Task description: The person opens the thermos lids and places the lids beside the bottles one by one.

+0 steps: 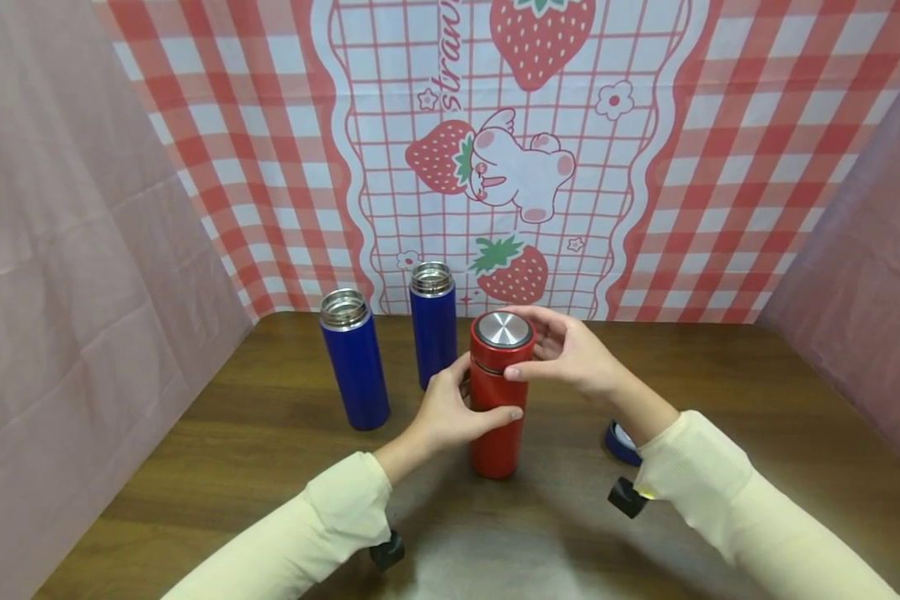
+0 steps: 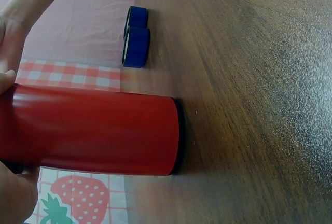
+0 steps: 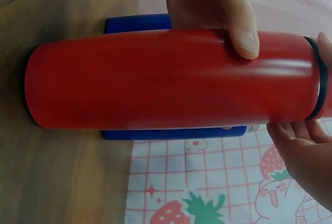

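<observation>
A red thermos flask [image 1: 497, 446] stands upright on the table, its red lid [image 1: 504, 331] with a silver disc on top. My left hand [image 1: 450, 410] grips the body below the lid, thumb across the front. Around the lid, my right hand [image 1: 573, 358] has its thumb at the near side and its fingers at the far side. A narrow dark ring shows between lid and body; whether the lid is loose I cannot tell. Two blue flasks without lids, a nearer one [image 1: 356, 367] and a farther one [image 1: 435, 333], stand to the left with bare steel necks.
Two blue lids [image 2: 136, 47] rest on the table to the right; the head view shows one blue lid [image 1: 621, 443] partly behind the right sleeve. A checked strawberry cloth [image 1: 727, 167] hangs behind the wooden table [image 1: 217, 467]. Pink cloth [image 1: 82, 250] covers the sides.
</observation>
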Available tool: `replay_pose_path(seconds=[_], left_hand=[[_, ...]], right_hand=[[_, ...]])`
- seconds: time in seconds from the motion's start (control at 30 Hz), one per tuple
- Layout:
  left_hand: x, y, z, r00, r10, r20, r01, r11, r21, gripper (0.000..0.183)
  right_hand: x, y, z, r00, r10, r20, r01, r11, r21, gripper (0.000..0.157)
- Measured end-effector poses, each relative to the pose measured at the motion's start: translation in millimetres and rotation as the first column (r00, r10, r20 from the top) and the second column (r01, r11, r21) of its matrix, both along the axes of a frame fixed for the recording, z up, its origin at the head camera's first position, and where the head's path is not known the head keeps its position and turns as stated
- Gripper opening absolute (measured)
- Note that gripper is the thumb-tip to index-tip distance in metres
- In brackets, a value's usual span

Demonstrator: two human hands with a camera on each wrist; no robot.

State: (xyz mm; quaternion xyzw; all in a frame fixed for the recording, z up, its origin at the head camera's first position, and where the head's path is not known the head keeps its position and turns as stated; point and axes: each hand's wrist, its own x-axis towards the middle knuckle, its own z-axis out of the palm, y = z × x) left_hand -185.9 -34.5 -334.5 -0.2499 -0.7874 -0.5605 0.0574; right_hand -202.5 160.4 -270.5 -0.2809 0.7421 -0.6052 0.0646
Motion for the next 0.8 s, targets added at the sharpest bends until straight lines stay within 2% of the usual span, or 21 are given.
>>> replay_pose_path(seconds=[0.4, 0.8], left_hand=[[-0.5, -0.8, -0.1, 1.000, -0.005, 0.004, 0.005, 1.000, 0.005, 0.056], [-0.9, -0.6, 0.0, 1.000, 0.000, 0.018, 0.000, 1.000, 0.012, 0.055]], right_hand=[[2.6, 0.4, 0.0, 0.999, -0.018, 0.045, 0.019, 1.000, -0.018, 0.069], [-7.0, 7.4, 0.1, 0.996, 0.094, 0.006, -0.094, 0.996, 0.010, 0.070]])
